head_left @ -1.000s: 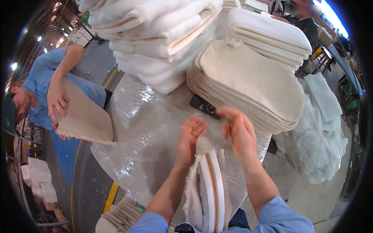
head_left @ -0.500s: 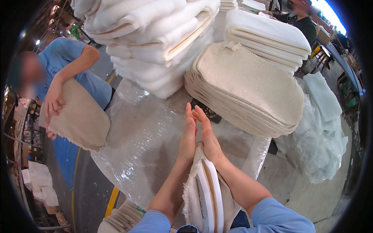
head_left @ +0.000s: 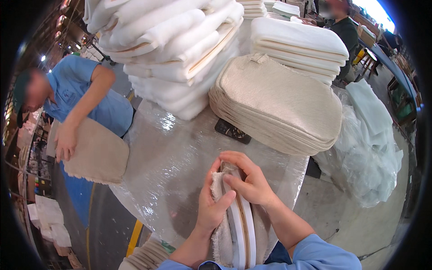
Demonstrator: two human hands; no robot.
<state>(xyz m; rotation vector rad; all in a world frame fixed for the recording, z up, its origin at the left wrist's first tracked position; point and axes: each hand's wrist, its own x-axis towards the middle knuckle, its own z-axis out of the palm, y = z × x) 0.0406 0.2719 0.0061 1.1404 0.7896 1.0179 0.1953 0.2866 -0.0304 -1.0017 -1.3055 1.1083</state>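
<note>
Fingers (head_left: pixel 239 159) of the left hand (head_left: pixel 211 209) and right hand (head_left: pixel 255 185) grasp a beige cover (head_left: pixel 221 240) around a seemingly layered pad (head_left: pixel 247 231).

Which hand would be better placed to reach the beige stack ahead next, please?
Probably the right hand, which lies nearer the beige stack than the left hand; both hold the beige cover, though.

A factory workshop is showing: folded, fluffy white padding slabs (head_left: pixel 175 58) are towering at eleven o'clock, and a blue-shirted co-worker (head_left: pixel 74 85) is holding a rounded beige fabric cover (head_left: pixel 96 153) at ten.
</note>
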